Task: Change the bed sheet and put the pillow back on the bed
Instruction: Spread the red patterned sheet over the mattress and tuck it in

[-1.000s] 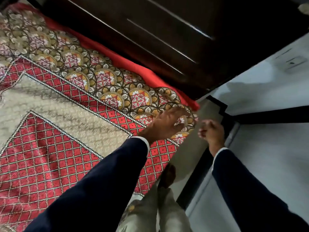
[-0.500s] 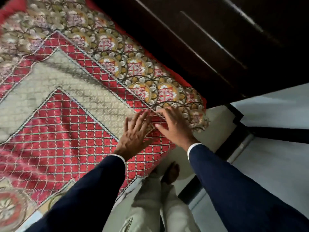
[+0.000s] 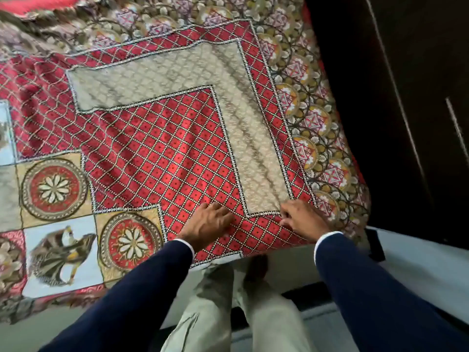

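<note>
Pressing flat on the patterned bed sheet [image 3: 177, 138], the left hand [image 3: 208, 224] lies with fingers straight, released. The right hand [image 3: 302, 219] pinches the sheet's near edge with curled fingers.

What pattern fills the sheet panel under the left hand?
Red diamond lattice on the sheet, under the left hand; head view.

Both arms in dark blue sleeves reach forward toward 12 o'clock, white cuffs at the wrists. Left hand [image 3: 208, 223] lies palm down, fingers straight and slightly spread, pointing to about 1 o'clock. Right hand [image 3: 303, 219], at 3 o'clock of the left, is knuckles up with fingers curled under, pinching at the fingertips.
</note>
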Tool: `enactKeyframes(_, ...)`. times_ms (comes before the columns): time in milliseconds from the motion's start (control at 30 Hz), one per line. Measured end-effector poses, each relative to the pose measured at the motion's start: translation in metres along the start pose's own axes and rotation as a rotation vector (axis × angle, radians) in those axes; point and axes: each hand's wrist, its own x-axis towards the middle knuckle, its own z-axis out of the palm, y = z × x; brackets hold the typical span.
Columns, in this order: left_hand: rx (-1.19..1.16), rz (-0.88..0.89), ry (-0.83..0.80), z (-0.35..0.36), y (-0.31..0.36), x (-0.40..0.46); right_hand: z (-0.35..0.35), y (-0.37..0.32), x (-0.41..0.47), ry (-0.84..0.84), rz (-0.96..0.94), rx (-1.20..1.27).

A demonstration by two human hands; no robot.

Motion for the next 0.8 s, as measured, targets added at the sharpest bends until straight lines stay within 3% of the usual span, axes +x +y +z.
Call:
enactKeyframes(133, -0.115, -0.025, -0.01, -0.003, 0.01, -0.004, -0.015, -0.004, -0.007, -0.203, -0.027, -0.116)
enactKeyframes(267, -0.287, 0.097, -0.035, -0.019, 0.012, -0.007, -0.015, -0.003, -0.009, -0.213, -0.029, -0.323)
enactKeyframes(367, -0.243, 0.088, -0.027, -0.025, 0.015, -0.013, -0.02, -0.016, -0.012, -0.229, -0.062, -0.395)
enactKeyframes(467, -0.111, -0.019, -0.118, -0.025, 0.027, -0.023, -0.028, -0.033, -0.011, -0.364, -0.046, -0.443)
enactKeyframes(600, -0.181, -0.27, -0.048, -0.004, 0.042, -0.047, -0.025, -0.06, -0.006, -0.349, -0.252, -0.404)
enactKeyframes(700, -0.294, -0.635, 0.0, 0.021, 0.04, -0.078, -0.007, -0.09, -0.004, -0.19, -0.436, -0.486)
enactKeyframes(800, -0.421, -1.004, 0.082, 0.046, 0.026, -0.116, 0.03, -0.116, 0.009, -0.192, -0.461, -0.547)
